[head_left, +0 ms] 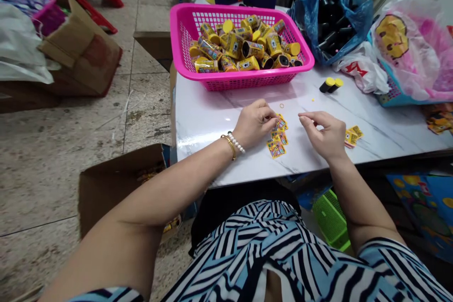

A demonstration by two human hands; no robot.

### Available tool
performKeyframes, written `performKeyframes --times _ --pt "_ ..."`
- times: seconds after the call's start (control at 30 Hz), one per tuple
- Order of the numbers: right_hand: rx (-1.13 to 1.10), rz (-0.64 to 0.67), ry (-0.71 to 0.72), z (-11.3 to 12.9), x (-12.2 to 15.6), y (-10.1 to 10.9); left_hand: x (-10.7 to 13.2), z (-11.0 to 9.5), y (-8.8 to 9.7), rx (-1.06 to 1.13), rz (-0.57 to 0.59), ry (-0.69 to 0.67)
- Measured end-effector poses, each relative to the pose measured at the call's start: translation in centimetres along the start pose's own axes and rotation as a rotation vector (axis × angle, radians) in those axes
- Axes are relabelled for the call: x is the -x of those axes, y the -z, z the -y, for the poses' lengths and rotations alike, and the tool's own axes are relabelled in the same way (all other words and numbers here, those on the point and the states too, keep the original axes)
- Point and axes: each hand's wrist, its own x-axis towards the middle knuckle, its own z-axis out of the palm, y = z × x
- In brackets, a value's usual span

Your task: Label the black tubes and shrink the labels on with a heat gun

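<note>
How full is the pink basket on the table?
Nearly full: yellow labelled tubes are heaped across the pink basket, reaching about rim height, with little of its floor showing.

The basket is bright pink with latticed walls, and the tubs in it are yellow with busy printed wrappers. The table is white with grey marble veining. The stickers are yellow and orange with small printed figures. Two cylinders are black with yellow caps. The blue bag lies beside a pink bag bearing a yellow face. The garment is striped black, white and pale blue.
</note>
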Motion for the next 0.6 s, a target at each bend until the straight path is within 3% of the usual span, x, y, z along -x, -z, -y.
performKeyframes --times 0.1,0.27,0.4,0.5,0.6 --pt "-0.004 0.039 -0.099 -0.8 -1.2 -1.4 0.1 0.0 -0.1 -0.075 -0.055 0.036" --pt "-0.019 0.15 0.047 -0.7 -4.5 -3.2 -0.2 0.6 -0.4 -0.301 0.142 0.093" --pt "-0.058 0.213 0.067 0.2 -5.4 -4.2 -0.5 0.9 0.3 -0.233 0.109 0.146" --pt "-0.171 0.179 -0.102 0.0 -5.3 -4.6 -0.3 0.8 1.0 -0.205 -0.028 0.103" --pt "-0.416 0.302 -0.353 -0.5 -5.1 -4.6 0.1 0.4 1.3 -0.25 -0.116 -0.053"
